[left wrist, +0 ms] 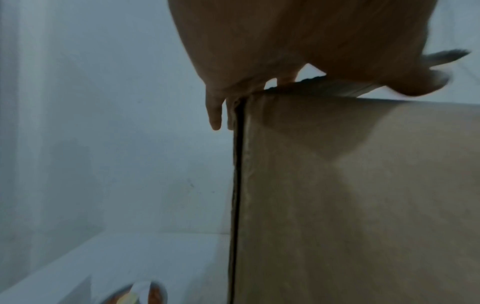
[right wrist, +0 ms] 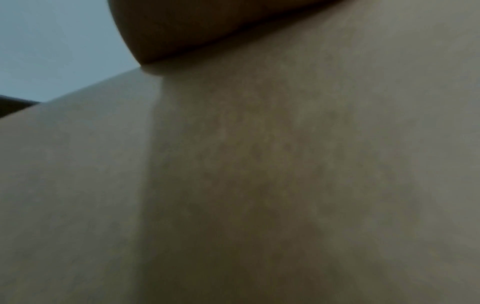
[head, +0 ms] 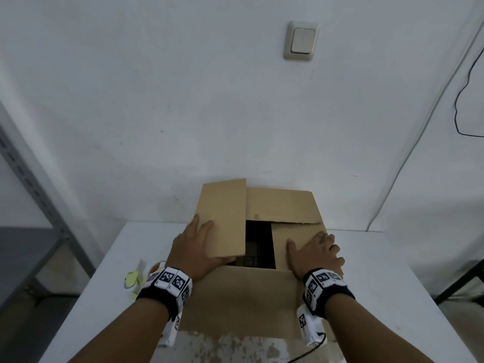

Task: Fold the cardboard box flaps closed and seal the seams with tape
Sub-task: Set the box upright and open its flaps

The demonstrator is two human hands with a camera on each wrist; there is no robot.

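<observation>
Box (head: 243,292) stands on a white table (head: 379,271) against the wall, its flaps partly folded: the left hand (head: 196,247) grips the left flap (head: 222,218) by its near corner, the right hand (head: 315,255) presses flat, fingers spread, on the right flap (head: 281,254), a dark gap between them. No seam is taped yet; the tape (head: 154,268) lies beside the box. Only the left wrist view shows the box's open corner slit (left wrist: 237,185).

A white light switch (head: 301,40) sits on the wall at upper centre. A black cable (head: 461,100) hangs at the right edge. Grey metal shelving (head: 34,184) stands at the left.
</observation>
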